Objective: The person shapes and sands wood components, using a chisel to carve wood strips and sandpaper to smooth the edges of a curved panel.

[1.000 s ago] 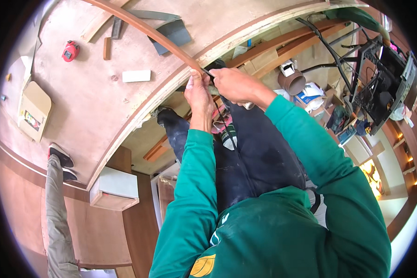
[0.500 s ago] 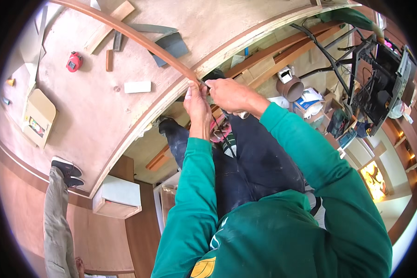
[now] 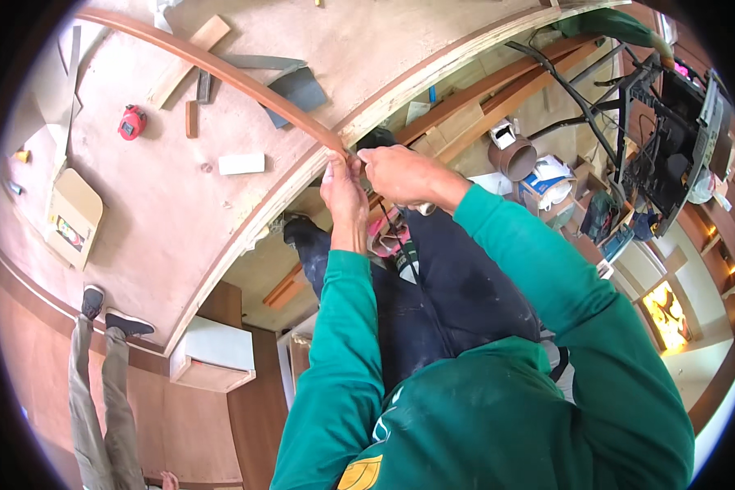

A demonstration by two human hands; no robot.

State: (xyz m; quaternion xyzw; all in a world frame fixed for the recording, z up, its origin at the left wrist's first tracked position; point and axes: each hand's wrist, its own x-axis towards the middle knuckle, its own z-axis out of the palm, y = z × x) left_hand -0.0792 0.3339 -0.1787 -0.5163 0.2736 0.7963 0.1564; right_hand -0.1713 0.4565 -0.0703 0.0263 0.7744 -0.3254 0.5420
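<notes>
A long brown wooden strip (image 3: 237, 82) slants down from the upper left, and its near end sits in my left hand (image 3: 345, 196). The fingers of that hand are closed around the end, thumb uppermost. Close against it on the right, my right hand (image 3: 407, 174) is closed around a slim hand tool, whose pale rounded handle end (image 3: 426, 209) shows below the palm. The tool's working end meets the strip's tip between the two hands; fingers hide it, so its exact kind is unclear.
A pale board surface with a raised edge (image 3: 257, 214) curves beyond my hands, bearing a red tape measure (image 3: 131, 122), a white block (image 3: 242, 164) and offcuts. Another person's legs (image 3: 116, 408) stand at the left. A table saw-like black machine (image 3: 670, 139) and boxes lie right.
The strip's near end and both hands have shifted slightly left and down, still together. At the left, the other person's feet have stepped apart.
</notes>
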